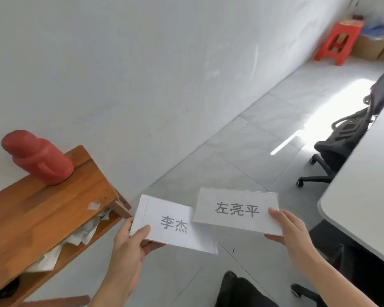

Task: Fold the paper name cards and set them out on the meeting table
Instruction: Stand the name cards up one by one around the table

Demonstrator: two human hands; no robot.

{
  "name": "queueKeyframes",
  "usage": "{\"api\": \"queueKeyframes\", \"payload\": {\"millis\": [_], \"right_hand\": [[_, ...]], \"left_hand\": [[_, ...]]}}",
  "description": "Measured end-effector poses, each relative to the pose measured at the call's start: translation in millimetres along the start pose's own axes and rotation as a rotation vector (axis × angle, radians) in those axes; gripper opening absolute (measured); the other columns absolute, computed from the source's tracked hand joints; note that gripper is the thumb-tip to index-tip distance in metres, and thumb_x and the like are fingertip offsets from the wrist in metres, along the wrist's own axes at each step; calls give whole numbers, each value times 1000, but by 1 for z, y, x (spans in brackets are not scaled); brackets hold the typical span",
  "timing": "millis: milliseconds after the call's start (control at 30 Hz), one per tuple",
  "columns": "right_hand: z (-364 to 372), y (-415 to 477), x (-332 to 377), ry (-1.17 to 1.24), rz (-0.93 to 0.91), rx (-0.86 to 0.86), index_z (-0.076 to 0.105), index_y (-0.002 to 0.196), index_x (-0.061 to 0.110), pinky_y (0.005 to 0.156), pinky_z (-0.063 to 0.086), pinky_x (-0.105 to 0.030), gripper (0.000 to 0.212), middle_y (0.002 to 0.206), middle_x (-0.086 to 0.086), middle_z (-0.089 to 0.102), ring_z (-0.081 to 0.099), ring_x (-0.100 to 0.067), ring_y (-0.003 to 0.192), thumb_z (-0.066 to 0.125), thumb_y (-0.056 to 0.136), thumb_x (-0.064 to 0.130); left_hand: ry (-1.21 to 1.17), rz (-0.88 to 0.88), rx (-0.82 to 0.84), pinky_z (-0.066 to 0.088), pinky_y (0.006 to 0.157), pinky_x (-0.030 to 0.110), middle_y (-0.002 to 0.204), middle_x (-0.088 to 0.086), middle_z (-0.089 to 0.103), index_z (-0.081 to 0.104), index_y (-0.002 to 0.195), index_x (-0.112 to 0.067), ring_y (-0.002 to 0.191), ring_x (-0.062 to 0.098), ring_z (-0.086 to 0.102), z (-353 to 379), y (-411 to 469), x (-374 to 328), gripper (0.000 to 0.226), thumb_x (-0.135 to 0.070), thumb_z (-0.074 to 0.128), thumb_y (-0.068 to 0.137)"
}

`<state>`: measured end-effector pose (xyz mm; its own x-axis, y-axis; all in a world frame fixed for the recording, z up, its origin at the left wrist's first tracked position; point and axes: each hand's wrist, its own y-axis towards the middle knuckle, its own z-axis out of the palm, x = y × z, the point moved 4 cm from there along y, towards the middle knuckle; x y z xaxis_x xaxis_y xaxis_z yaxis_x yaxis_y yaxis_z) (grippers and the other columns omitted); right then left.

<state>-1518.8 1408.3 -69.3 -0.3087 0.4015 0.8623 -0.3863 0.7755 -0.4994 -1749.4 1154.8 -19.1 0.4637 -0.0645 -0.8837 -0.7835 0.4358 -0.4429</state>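
I hold two white paper name cards with grey printed characters in the air above the tiled floor. My left hand [131, 238] pinches the left edge of the lower card [171, 224], thumb on top. My right hand [290, 231] grips the right edge of the second card [235, 210], which looks stiffer and glossy and overlaps the first card's upper right corner. The white meeting table [368, 196] runs along the right edge of the view, with its rounded corner close to my right hand.
A wooden side table [44, 209] stands at the left with a red thermos jug [38, 158] on top and crumpled paper on its lower shelf. Black office chairs [339, 140] stand by the meeting table. A red plastic stool [337, 43] and cardboard boxes are far back right.
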Motion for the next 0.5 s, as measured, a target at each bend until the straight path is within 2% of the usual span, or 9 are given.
{"api": "queueKeyframes", "payload": {"millis": [67, 167, 333, 500], "right_hand": [[-3, 31, 11, 29, 3, -56, 66, 99, 13, 88, 55, -51, 20, 103, -12, 69, 64, -30, 101, 57, 93, 30], [-9, 86, 35, 55, -1, -103, 67, 100, 10, 88, 55, -52, 23, 102, -13, 70, 63, -29, 100, 56, 93, 29], [-12, 186, 95, 104, -17, -140, 68, 98, 6, 89, 54, -53, 24, 100, -14, 70, 64, -27, 94, 57, 93, 26], [-7, 273, 169, 130, -56, -148, 67, 98, 4, 89, 54, -51, 23, 99, -15, 71, 65, -24, 88, 57, 92, 25]], "left_hand": [[25, -16, 47, 57, 70, 44, 99, 16, 74, 57, 110, -8, 84, 27, 71, 26, 44, -10, 22, 1, 45, 94], [44, -42, 89, 59, 59, 39, 97, 19, 72, 56, 108, -5, 83, 32, 68, 67, 105, -25, 19, 2, 45, 94], [30, -25, 115, 60, 52, 36, 85, 20, 70, 56, 98, -4, 64, 23, 72, 137, 197, -67, 18, 8, 43, 91], [53, -5, 142, 61, 54, 36, 79, 15, 73, 56, 99, -3, 64, 23, 72, 199, 278, -106, 18, 7, 43, 91]]}}
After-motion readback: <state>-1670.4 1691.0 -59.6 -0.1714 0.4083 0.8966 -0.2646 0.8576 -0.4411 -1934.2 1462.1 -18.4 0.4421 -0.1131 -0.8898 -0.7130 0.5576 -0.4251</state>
